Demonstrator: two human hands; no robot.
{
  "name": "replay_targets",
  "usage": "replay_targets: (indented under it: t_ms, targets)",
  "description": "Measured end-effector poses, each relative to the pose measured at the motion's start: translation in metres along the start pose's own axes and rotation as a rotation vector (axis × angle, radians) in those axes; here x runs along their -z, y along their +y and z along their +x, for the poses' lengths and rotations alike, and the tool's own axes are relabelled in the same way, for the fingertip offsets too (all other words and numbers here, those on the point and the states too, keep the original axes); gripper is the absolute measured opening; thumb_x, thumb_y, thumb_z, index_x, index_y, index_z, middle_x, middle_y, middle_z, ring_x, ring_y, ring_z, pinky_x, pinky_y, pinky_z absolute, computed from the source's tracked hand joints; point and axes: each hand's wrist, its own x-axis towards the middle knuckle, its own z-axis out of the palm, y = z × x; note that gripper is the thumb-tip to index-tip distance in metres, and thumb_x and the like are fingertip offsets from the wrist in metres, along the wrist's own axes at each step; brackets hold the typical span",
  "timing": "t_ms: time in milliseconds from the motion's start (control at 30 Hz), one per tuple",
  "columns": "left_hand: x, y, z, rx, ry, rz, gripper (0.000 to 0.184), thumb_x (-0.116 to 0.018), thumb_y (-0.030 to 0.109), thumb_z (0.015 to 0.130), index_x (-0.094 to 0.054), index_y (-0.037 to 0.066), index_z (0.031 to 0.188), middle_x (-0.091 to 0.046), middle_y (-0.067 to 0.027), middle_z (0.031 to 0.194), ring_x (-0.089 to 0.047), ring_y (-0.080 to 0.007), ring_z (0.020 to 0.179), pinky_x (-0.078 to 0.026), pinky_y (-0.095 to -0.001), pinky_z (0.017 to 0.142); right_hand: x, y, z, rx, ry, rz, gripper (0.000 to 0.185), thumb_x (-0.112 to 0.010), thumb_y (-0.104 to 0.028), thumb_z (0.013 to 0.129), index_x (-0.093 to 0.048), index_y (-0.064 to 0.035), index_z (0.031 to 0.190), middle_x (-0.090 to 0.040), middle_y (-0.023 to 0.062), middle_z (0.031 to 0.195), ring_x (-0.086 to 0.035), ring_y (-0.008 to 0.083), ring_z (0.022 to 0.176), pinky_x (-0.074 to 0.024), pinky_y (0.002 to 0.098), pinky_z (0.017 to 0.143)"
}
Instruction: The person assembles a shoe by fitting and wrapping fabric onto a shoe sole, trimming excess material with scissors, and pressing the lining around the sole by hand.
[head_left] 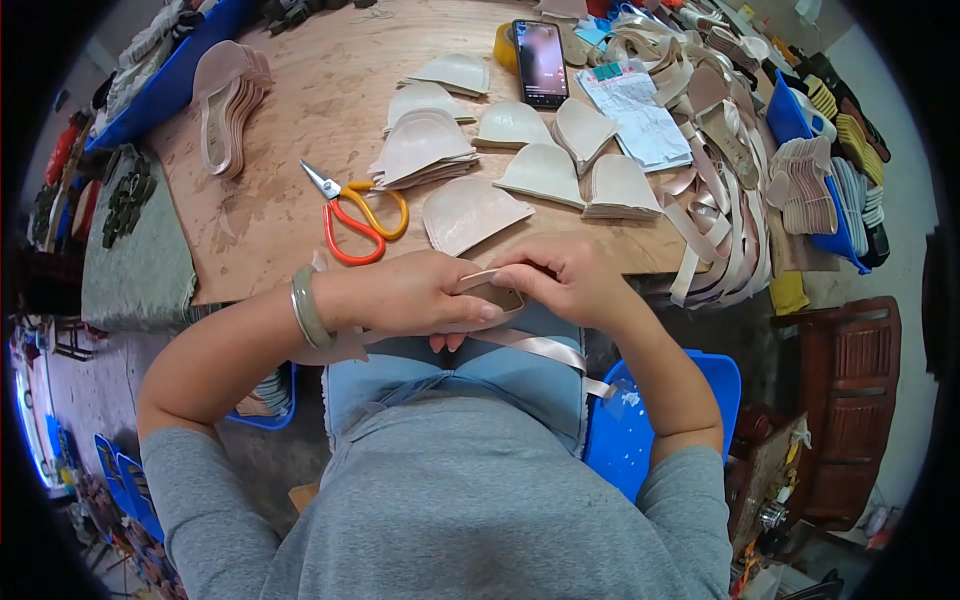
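Observation:
Just off the table's front edge, above my lap, my left hand (415,292) is closed around a pale pink-beige shoe piece (510,298) with a curved rim. The thumb and fingers of my right hand (570,282) pinch that rim from the other side. Much of the piece is hidden by my hands. A shiny pale pink ribbon (540,346) runs below them across my lap to the right. Beyond my hands lies a beige toe-shaped piece (470,214). Scissors (355,215) with red and orange handles rest to its left, blades parted.
Stacked beige toe pieces (424,145) cover the table's middle. Insole-shaped pieces (232,110) are stacked at left. A phone (540,62) leans near paper sheets (640,115). Loose ribbons (715,225) hang over the right edge. A blue bin (715,375) stands beside my right thigh.

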Motion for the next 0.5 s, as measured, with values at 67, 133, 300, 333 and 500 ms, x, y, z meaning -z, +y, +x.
replay_targets:
  t_ms: [67,133,300,333,500]
  targets:
    - [0.001,0.000,0.000,-0.001,0.008,-0.003,0.015,-0.059,0.020,0.097,-0.063,0.006,0.096,-0.064,-0.0028,0.070,-0.059,-0.0099,0.062,-0.047,-0.0216,0.057,-0.002,0.005,0.002,0.019,0.021,0.018,0.018,-0.064,-0.006,0.089,-0.073,-0.0011,0.103,-0.070,0.0041,0.080,-0.055,0.0108,0.063,-0.0433,0.0212,0.057]
    - [0.000,0.000,0.000,0.002,0.022,-0.015,0.014,-0.059,0.019,0.097,-0.062,0.006,0.098,-0.064,-0.0030,0.070,-0.059,-0.0100,0.062,-0.047,-0.0214,0.057,-0.006,0.011,0.003,0.053,0.062,0.059,0.017,-0.063,-0.006,0.089,-0.073,-0.0004,0.102,-0.070,0.0039,0.079,-0.054,0.0107,0.062,-0.0424,0.0207,0.056]
    - [-0.002,-0.011,0.004,-0.101,0.092,-0.116,0.015,-0.058,0.019,0.098,-0.059,0.004,0.102,-0.063,-0.0037,0.071,-0.060,-0.0106,0.062,-0.048,-0.0211,0.057,0.008,0.000,0.004,-0.152,0.036,0.259,0.017,-0.062,-0.008,0.090,-0.073,0.0009,0.099,-0.067,0.0048,0.075,-0.054,0.0118,0.061,-0.0429,0.0210,0.057]
    - [-0.003,-0.013,0.005,-0.135,0.114,-0.150,0.016,-0.057,0.019,0.098,-0.059,0.004,0.103,-0.063,-0.0040,0.071,-0.060,-0.0108,0.062,-0.048,-0.0210,0.057,0.010,-0.001,0.005,-0.228,0.019,0.320,0.017,-0.062,-0.009,0.090,-0.073,0.0013,0.098,-0.067,0.0051,0.074,-0.054,0.0122,0.062,-0.0433,0.0213,0.057]
    - [-0.014,-0.020,0.012,-0.146,0.232,-0.327,0.019,-0.055,0.023,0.098,-0.060,0.005,0.102,-0.064,-0.0032,0.070,-0.058,-0.0099,0.058,-0.047,-0.0220,0.053,-0.003,0.014,0.009,-0.008,0.201,0.246,0.019,-0.061,-0.009,0.091,-0.073,-0.0002,0.103,-0.066,0.0046,0.077,-0.050,0.0103,0.058,-0.0404,0.0198,0.054]
